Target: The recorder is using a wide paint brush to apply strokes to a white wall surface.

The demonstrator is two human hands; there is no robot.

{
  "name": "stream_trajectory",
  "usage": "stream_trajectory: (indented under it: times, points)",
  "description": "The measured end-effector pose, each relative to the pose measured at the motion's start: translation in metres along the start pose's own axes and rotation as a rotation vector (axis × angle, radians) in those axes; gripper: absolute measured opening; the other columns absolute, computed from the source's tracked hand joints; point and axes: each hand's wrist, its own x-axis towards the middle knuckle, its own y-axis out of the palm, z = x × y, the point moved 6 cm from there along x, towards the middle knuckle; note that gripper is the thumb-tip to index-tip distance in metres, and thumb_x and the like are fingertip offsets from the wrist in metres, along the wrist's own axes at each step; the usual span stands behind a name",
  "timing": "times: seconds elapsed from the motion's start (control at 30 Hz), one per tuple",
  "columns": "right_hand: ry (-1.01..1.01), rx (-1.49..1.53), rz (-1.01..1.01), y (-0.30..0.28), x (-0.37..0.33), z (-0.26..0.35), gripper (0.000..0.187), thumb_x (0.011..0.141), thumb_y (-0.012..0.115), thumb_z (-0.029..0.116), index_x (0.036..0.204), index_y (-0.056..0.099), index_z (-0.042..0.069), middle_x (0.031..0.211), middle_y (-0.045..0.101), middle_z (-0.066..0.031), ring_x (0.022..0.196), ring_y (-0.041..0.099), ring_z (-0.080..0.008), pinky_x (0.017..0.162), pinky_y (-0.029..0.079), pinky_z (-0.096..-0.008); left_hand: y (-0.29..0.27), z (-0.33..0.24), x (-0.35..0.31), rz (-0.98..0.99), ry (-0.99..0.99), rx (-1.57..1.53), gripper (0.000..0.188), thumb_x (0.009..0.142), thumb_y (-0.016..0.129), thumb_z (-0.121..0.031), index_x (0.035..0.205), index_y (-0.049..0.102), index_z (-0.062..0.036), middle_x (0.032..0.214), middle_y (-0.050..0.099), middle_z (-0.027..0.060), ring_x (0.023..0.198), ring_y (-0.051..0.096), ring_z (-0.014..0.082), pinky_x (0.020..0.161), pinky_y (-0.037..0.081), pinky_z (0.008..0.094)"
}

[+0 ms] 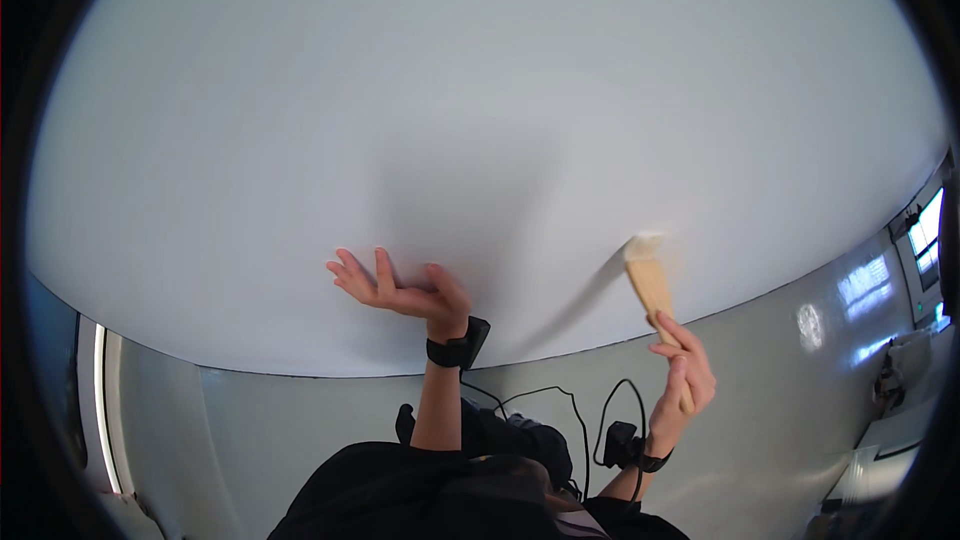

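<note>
A broad white wall-like surface fills most of the view before me. My left hand is held up at it, fingers spread, with nothing in them; whether the fingertips touch it I cannot tell. My right hand grips the wooden handle of a flat paintbrush further right. Pale bristles at its tip meet the white surface and look slightly smeared by motion. Soft shadows of my body and of the brush fall on the white.
Black straps with small dark boxes sit on both wrists, and a thin black cable loops between them. Below the white surface's dark edge lies a glossy grey floor. Windows and equipment stand at the far right.
</note>
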Motion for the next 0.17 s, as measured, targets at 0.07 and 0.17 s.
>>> stream_trajectory:
  times: [0.07, 0.17]
  points:
    - [0.147, 0.049, 0.029, 0.009, -0.01, -0.009, 0.032, 0.099, 0.05, 0.011, 0.09, 0.075, -0.007, 0.115, 0.073, -0.022, 0.108, 0.069, -0.0333, 0.097, 0.052, -0.0414, 0.002, -0.001, -0.003, 0.017, 0.023, -0.005, 0.056, 0.093, 0.051, -0.025, 0.142, 0.042, -0.0005, 0.161, 0.02, 0.0312, 0.151, 0.012, 0.052, 0.117, 0.005, 0.0706]
    - [0.295, 0.067, 0.127, 0.018, -0.02, -0.026, 0.028, 0.099, 0.055, 0.014, 0.09, 0.076, -0.003, 0.116, 0.073, -0.0178, 0.111, 0.068, -0.034, 0.101, 0.05, -0.0409, 0.003, 0.0, -0.005, 0.013, 0.026, -0.059, 0.058, 0.091, 0.051, -0.023, 0.143, 0.041, -0.0007, 0.162, 0.017, 0.0319, 0.152, 0.006, 0.0515, 0.116, 0.002, 0.0719]
